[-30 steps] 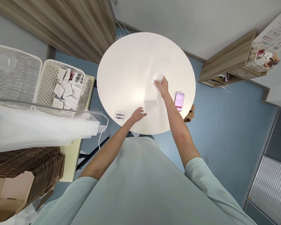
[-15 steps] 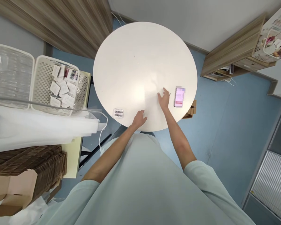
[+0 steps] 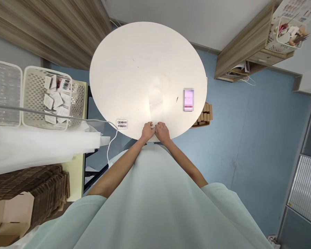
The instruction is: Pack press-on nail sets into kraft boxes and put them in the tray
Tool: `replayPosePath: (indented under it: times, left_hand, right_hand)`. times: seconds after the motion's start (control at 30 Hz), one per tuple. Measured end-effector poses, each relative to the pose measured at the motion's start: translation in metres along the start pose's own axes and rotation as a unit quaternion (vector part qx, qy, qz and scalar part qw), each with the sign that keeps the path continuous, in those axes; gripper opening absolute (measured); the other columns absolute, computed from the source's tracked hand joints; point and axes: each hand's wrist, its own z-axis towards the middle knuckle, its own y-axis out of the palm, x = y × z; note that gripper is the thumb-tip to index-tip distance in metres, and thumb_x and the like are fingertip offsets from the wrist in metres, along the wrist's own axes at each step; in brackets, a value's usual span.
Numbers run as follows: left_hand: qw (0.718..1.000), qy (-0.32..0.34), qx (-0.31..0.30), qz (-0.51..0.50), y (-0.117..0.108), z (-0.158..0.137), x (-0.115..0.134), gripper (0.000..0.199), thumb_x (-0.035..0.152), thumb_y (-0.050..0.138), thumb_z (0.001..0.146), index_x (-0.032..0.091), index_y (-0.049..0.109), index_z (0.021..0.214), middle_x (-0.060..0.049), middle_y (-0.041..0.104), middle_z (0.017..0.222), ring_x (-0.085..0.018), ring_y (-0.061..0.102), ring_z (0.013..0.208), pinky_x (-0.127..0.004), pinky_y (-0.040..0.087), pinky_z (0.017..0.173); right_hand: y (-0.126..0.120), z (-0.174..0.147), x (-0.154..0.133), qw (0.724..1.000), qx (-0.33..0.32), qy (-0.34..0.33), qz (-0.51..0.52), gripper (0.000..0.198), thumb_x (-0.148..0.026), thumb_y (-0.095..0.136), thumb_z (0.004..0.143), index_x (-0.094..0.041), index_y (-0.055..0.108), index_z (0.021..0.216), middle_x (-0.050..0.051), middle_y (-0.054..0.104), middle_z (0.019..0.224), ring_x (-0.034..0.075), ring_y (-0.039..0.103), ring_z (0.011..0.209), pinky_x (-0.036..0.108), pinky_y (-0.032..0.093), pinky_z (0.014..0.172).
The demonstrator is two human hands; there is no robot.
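Both hands meet at the near edge of the round white table (image 3: 119, 76). My left hand (image 3: 147, 132) is closed, its fingertips pressed together. Beside it my right hand (image 3: 163, 132) is closed too, fingers curled toward the left. Between the fingertips shows something small and pale, too small to name. To the left of my hands lies a small clear case (image 3: 121, 123) with two rows of dark, shiny oval pieces. A phone with a blurred pink screen (image 3: 188, 99) lies on the right. Near the phone is a tiny dark item (image 3: 177, 99).
On a side table at left stand a white basket of cards (image 3: 32, 100) and a bin of clear plastic (image 3: 5, 90). A white cable (image 3: 113, 141) droops near the case. Flattened cardboard boxes (image 3: 49, 190) are stacked lower left. A box of brown cartons (image 3: 204, 114) sits beyond the right edge.
My right hand has come back from near the phone to join my left at the table's near edge. Both hands have closed. The whole view has shifted slightly.
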Motion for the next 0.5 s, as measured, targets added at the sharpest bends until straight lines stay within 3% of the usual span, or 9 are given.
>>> replayPosePath:
  times: [0.23, 0.4, 0.5]
  left_hand:
    - [0.995, -0.032, -0.005, -0.089, 0.002, 0.002, 0.001, 0.059, 0.021, 0.067, 0.089, 0.018, 0.063, 0.147, -0.019, 0.074, 0.144, -0.030, 0.072, 0.132, -0.044, 0.053, 0.116]
    - [0.975, -0.067, 0.004, -0.210, 0.004, -0.001, -0.001, 0.060, 0.024, 0.066, 0.091, 0.015, 0.062, 0.150, -0.019, 0.075, 0.137, -0.026, 0.078, 0.113, -0.043, 0.063, 0.101]
    - [0.964, -0.086, 0.004, -0.251, 0.006, -0.003, -0.002, 0.057, 0.025, 0.067, 0.092, 0.010, 0.064, 0.146, -0.021, 0.075, 0.131, -0.024, 0.079, 0.104, -0.041, 0.064, 0.097]
  right_hand:
    - [0.001, 0.002, 0.006, 1.000, 0.006, -0.009, -0.001, 0.027, -0.013, 0.046, 0.112, -0.019, 0.073, 0.115, 0.019, 0.064, 0.150, 0.032, 0.055, 0.141, 0.046, 0.055, 0.109]
    - [-0.004, -0.002, 0.012, 0.996, 0.020, 0.010, 0.081, 0.027, -0.025, 0.046, 0.117, -0.018, 0.072, 0.115, 0.015, 0.072, 0.129, 0.029, 0.063, 0.128, 0.041, 0.056, 0.104]
    - [-0.004, -0.004, 0.015, 0.993, 0.024, 0.012, 0.112, 0.017, -0.028, 0.058, 0.113, -0.017, 0.070, 0.121, 0.014, 0.072, 0.130, 0.028, 0.063, 0.128, 0.039, 0.056, 0.103]
